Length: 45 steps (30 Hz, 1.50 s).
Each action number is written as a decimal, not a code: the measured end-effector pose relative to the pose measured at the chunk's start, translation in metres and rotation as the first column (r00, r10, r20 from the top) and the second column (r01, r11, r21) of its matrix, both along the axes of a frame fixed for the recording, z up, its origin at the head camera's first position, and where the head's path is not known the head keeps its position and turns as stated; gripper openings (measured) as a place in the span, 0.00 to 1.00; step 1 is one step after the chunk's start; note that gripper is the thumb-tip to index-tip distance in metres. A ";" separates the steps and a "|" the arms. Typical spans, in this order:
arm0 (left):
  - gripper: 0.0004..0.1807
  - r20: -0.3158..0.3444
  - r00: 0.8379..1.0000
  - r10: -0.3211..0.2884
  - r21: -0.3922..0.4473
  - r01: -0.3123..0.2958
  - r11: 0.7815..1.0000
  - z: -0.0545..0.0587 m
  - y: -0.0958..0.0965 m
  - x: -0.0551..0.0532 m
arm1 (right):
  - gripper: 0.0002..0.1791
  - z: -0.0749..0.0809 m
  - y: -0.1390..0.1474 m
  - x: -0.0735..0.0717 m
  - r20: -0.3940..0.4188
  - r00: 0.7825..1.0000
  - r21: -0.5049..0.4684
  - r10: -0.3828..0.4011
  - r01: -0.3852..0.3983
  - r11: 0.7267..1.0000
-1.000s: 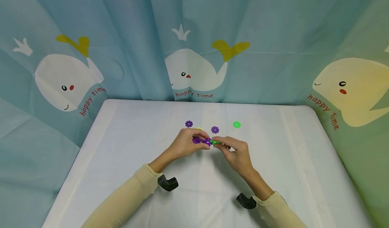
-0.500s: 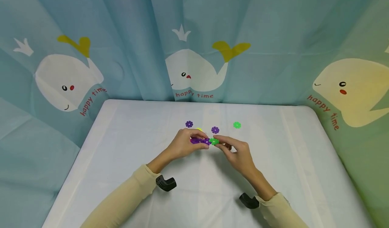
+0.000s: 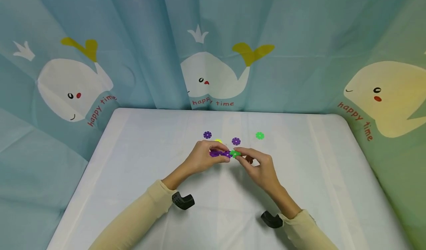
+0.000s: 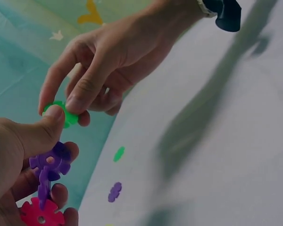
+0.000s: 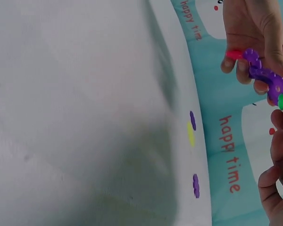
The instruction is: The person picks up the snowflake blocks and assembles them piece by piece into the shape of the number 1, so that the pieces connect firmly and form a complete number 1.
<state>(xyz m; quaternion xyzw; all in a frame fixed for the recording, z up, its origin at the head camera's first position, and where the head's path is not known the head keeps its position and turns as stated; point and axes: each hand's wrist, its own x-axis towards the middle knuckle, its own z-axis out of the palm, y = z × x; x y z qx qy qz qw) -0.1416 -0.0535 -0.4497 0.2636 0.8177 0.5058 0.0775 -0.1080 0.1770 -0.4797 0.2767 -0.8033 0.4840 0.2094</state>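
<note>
My left hand holds a short chain of purple notched discs above the table. A pinkish-red notched disc hangs at the chain's far end, by the left palm. Between thumb and finger, my right hand pinches a green notched disc. This green disc meets the last purple disc in the right wrist view; how deep its slot sits cannot be seen. The left thumb overlaps the green disc in the left wrist view. Left fingers cover part of the chain.
Flat on the white table, beyond the hands, lie a purple disc, a second purple disc and a green disc. A yellow disc is partly hidden behind the left hand. A whale-print curtain borders the table.
The green disc has turned to show more of its face, and the right fingers have shifted their grip on it slightly. The left hand stays almost in place; the loose discs have not moved.
</note>
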 end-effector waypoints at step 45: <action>0.17 0.005 1.000 0.018 -0.057 -0.017 0.998 -0.003 -0.012 0.000 | 0.16 -0.015 0.057 -0.038 0.128 0.972 0.225 -0.198 0.166 0.960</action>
